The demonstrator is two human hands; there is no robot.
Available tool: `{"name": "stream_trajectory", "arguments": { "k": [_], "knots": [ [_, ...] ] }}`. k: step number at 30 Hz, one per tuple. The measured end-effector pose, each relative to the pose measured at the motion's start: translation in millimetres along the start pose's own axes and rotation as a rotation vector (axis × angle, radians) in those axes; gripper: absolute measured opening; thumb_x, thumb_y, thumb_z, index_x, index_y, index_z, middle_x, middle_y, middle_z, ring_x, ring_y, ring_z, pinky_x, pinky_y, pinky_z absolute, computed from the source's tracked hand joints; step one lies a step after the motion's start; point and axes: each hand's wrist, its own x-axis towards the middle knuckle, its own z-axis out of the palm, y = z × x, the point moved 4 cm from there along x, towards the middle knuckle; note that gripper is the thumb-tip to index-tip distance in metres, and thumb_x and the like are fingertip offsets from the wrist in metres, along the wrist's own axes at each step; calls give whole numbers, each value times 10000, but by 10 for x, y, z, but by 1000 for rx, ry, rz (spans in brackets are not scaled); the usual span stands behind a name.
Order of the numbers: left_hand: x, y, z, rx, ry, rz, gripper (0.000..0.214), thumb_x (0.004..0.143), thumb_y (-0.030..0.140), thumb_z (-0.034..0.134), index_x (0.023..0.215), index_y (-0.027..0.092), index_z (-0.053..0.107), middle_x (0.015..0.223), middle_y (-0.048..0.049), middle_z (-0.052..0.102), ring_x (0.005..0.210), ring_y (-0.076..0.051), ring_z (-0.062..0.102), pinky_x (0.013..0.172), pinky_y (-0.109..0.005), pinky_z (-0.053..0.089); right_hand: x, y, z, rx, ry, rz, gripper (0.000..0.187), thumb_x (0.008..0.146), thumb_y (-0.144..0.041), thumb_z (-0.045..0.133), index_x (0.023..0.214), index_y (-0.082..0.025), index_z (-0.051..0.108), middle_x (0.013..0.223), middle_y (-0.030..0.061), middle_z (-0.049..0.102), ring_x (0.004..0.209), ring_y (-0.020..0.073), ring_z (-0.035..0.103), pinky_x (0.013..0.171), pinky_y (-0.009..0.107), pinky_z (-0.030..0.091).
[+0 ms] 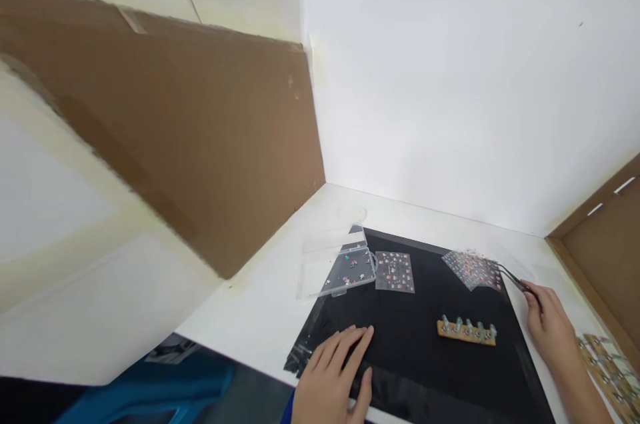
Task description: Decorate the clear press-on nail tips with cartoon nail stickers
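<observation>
Left of centre, an open clear case (357, 267) holding small bright bits overlaps the corner of a black mat (405, 337), with a single patterned sheet (395, 281) just beside it. A round clear dish (353, 213) sits behind the case. Nearer the front right is a wooden strip (467, 333) carrying a row of clear, upright nail-shaped pieces; more such strips (610, 371) lie by the right-hand side.

The overlapping patterned sheets (470, 269) lie at the mat's far right. The right hand (550, 321) has its grip pinching dark tweezers (515, 279), whose tips reach the sheets' right edge; whether they touch is too small to tell. The left hand (333, 371) rests palm down at the mat's near edge, fingers extended and its grip loose around nothing.

The mat covers much of a white desk (240, 311). A white wall (450, 77) rises behind, brown panels (200, 117) flank both sides, and something blue (200, 384) shows below the desk's front left edge.

Bare mat stretches between the left hand and the strip, while the right panel stands near the right forearm.
</observation>
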Motion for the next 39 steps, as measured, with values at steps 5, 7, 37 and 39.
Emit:
{"name": "stream_trajectory", "arguments": {
  "k": [5,7,37,39],
  "knots": [
    [44,-108,-86,-247,-141,-161,614,1128,414,505,1736,352,446,1498,-57,724,1166,-219,798,934,-320,697,4,13,-42,-51,-11,25,414,1083,-539,698,1334,-210,690,1287,85,718,1086,220,718,927,433,648],
    [174,-275,-114,-437,-269,-255,659,1141,439,527,1775,384,353,1653,-75,607,1218,-192,785,1003,-291,679,6,-7,-59,-64,-4,35,426,1087,-558,683,1325,-205,689,1258,81,718,1058,214,716,895,416,646],
    [1338,-2477,472,-623,-351,-663,713,935,747,517,1353,216,745,1176,-98,747,844,-208,636,841,-350,536,142,-173,-192,-24,-54,134,590,1018,-772,521,1132,-241,751,1091,136,758,917,303,728,702,409,591],
    [1314,-2551,443,-668,-360,-688,742,921,768,542,1370,206,726,1078,-96,763,813,-212,625,788,-344,529,125,-213,-187,-30,-55,144,556,1030,-732,518,1156,-242,750,1100,135,762,930,309,729,705,411,580]
  ]
}}
